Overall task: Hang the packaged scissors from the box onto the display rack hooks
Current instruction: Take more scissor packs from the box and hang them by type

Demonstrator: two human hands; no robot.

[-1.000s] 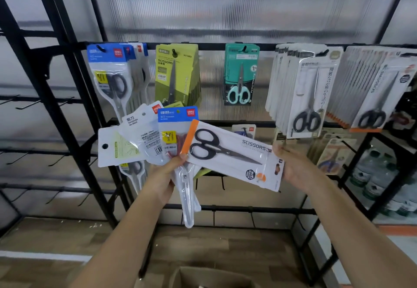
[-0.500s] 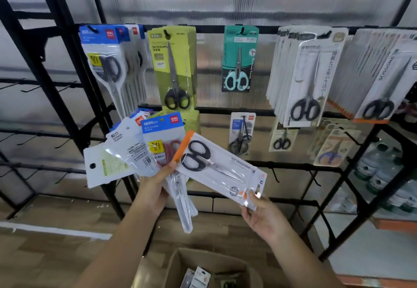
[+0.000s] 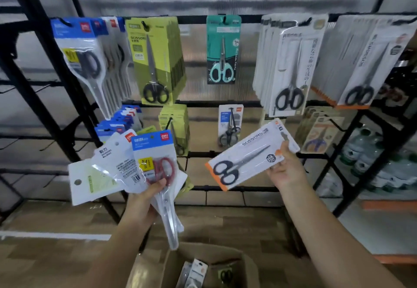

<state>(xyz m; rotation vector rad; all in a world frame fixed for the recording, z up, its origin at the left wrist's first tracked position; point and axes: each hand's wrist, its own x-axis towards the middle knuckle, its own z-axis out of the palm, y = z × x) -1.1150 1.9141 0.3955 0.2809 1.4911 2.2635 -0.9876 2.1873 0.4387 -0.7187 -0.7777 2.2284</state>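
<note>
Head view: rack hooks (image 3: 222, 20) already well stocked. Right hand (image 3: 284, 168) pinches an orange-edged scissors pack (image 3: 250, 155) — unhung; left hand (image 3: 144, 199) grips several packs (image 3: 126, 165); more in box (image 3: 246, 263) at bottom.

A white pack with an orange end strip (image 3: 250, 156), black-handled scissors inside, tilts up to the right in front of the display rack (image 3: 225, 103), pinched at its upper end by the right hand (image 3: 285, 170). The left hand (image 3: 144, 199) grips a fan of packs (image 3: 126, 165), a blue-topped one with red-handled scissors at the front, white ones spread out to the left. Below sits the open cardboard box (image 3: 246, 263) with more packs inside, and the rack's hooks already carry rows of blue, green, teal and white scissor packs.
</note>
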